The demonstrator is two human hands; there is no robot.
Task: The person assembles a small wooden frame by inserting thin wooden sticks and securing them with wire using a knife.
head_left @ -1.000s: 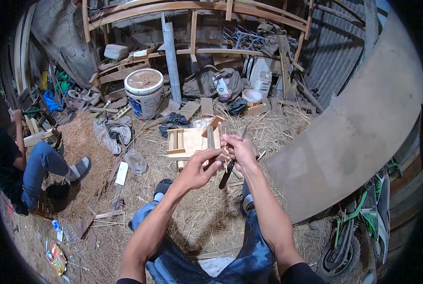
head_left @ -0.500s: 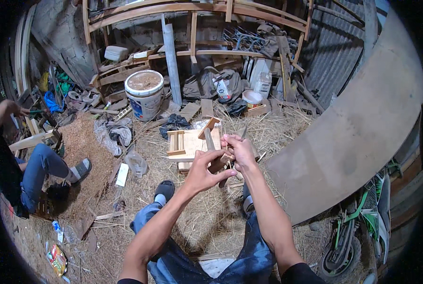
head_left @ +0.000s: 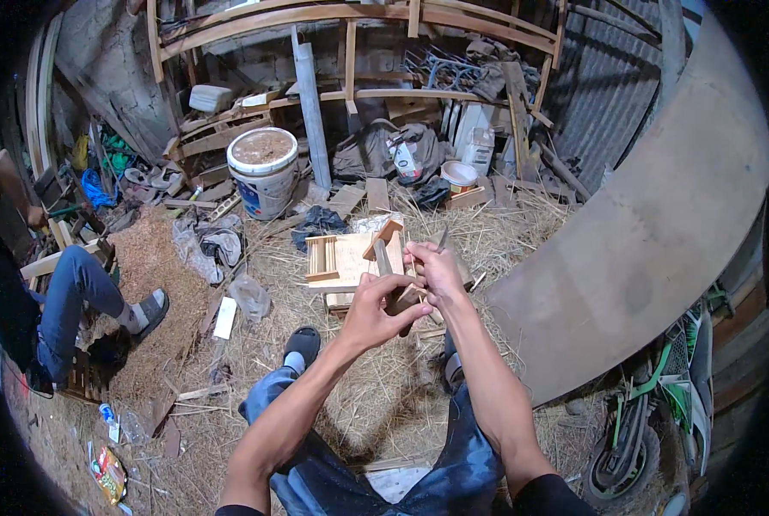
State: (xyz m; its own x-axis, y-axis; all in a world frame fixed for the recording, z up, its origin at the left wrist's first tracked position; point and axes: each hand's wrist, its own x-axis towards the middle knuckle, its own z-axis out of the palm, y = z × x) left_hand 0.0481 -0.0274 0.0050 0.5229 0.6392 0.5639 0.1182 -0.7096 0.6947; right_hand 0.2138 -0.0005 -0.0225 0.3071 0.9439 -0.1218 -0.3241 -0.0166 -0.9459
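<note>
At far left a seated person (head_left: 32, 292) in blue jeans and grey sandals occupies a low wooden crate (head_left: 75, 378), beside a mound of sawdust (head_left: 156, 258). Further right stands a white plastic bucket (head_left: 264, 172) filled with brownish material, with a grey pipe (head_left: 313, 112) leaning upright just beside it and dark rags (head_left: 320, 225) on the straw in front. The ground throughout is covered with straw (head_left: 384, 404).

Centre: a small unfinished wooden frame (head_left: 346, 262) of pale slats rests on the straw, just beyond the hands. The left hand (head_left: 374, 311) is curled around a short, dark wooden piece (head_left: 401, 301), gripping it from below; the exact shape of this piece is partly hidden by the fingers. The right hand (head_left: 436, 271) touches the same piece from above and pinches a thin, pale stick (head_left: 441, 239) between its fingertips. Both hands are thus closed on material, held together above the wearer's knees. A dark sandal (head_left: 303, 344) is visible on the wearer's left foot below the hands.

Behind, a small white tub (head_left: 459, 175) sits among scrap timber. Right: a large curved wooden panel (head_left: 651, 232) sweeps across the view. At lower right, a green and white motorcycle (head_left: 668, 421) stands beneath it.
</note>
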